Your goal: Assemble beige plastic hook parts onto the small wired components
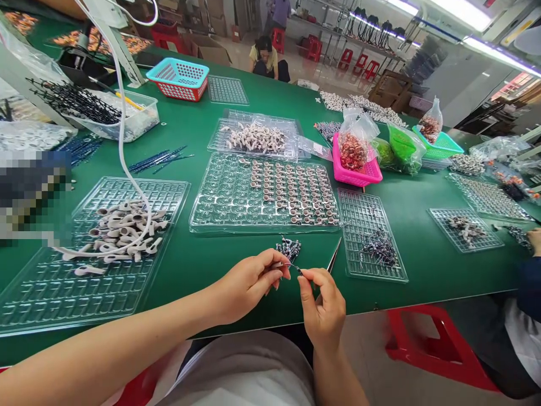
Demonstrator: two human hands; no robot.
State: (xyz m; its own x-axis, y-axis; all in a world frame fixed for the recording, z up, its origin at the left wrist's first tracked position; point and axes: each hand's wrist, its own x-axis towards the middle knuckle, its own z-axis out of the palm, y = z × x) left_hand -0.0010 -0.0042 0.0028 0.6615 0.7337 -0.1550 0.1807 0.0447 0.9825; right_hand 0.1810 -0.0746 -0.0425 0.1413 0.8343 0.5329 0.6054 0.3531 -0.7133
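My left hand (249, 282) pinches a small pale part with a thin wire at its fingertips. My right hand (323, 307) meets it fingertip to fingertip on the same small part and also holds metal tweezers (333, 256) that point away from me. Just beyond the fingers lies a small heap of dark components (288, 247) on the green table (211, 259). Behind that is a clear blister tray (224, 197) partly filled with rows of small ring-shaped parts.
A clear tray (51, 287) on the left carries a pile of pale hooked parts (120, 231) under a white cable. Another tray (372, 242) with dark components lies right. Pink basket (355, 169), green baskets, bagged parts beyond. A co-worker's arm (530, 282) at right; a red stool (426, 338) below.
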